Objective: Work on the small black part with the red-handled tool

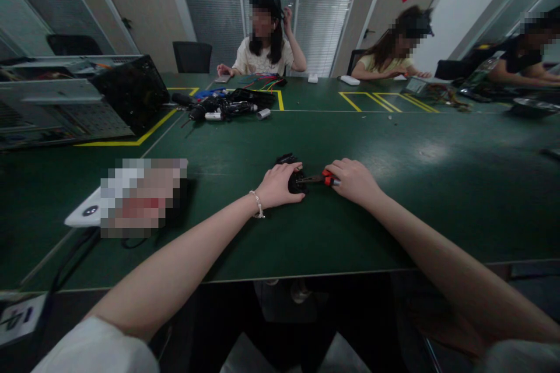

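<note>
My left hand (280, 185), with a bracelet at its wrist, is closed around a small black part (297, 183) lying on the green table (245, 239). What exactly the part is cannot be made out, since my fingers cover much of it. My right hand (355, 180) grips pliers with red handles (328, 178). Their dark jaws point left and reach the black part near my left fingertips.
An opened computer case (56, 108) lies at the left. Nearer stands a white device (83, 211) with a cable, partly blurred out. A power drill (196, 112) and tangled black cables (234, 106) lie farther back. Three people sit across the table; a metal box (426, 87) is at right.
</note>
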Available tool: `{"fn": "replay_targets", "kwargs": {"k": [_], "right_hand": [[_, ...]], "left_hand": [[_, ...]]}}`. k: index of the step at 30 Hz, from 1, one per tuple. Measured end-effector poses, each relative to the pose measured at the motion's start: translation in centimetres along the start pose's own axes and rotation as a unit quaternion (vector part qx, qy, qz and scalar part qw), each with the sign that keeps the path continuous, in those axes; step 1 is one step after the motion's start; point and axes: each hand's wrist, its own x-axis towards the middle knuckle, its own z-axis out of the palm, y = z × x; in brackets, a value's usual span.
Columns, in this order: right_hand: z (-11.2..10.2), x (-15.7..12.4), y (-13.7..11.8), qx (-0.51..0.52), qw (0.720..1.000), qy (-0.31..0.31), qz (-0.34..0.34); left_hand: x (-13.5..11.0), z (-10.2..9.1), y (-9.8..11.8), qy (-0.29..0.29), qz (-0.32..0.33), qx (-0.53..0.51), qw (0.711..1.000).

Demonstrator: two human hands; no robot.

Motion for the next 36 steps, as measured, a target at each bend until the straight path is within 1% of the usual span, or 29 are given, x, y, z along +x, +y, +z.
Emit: {"fn": "replay_targets", "kwargs": {"k": [8,18,25,32,36], "right_hand": [[0.27,-0.1,0.07,0.012,1.0,-0.014,0.017],[-0.15,-0.05,-0.05,0.006,1.0,-0.005,0.009],[-0.1,-0.03,-0.09,0.009,0.999,-0.027,0.022],[-0.11,0.0,0.0,-0.01,1.0,0.002,-0.005],[0.0,0.0,0.05,-0.003,1.0,0.017,-0.017]], "left_hand": [[0.01,0.05,-0.05,0.004,0.002,-0.005,1.0],[0.12,0.21,-0.32,0.002,0.01,-0.002,1.0],[0.15,0.23,-0.42,-0.003,0.011,-0.004,1.0],[0.19,0.43,-0.38,0.012,0.011,0.005,1.0],[0.21,0.45,-0.39,0.009,0.011,0.004,1.0]]}}
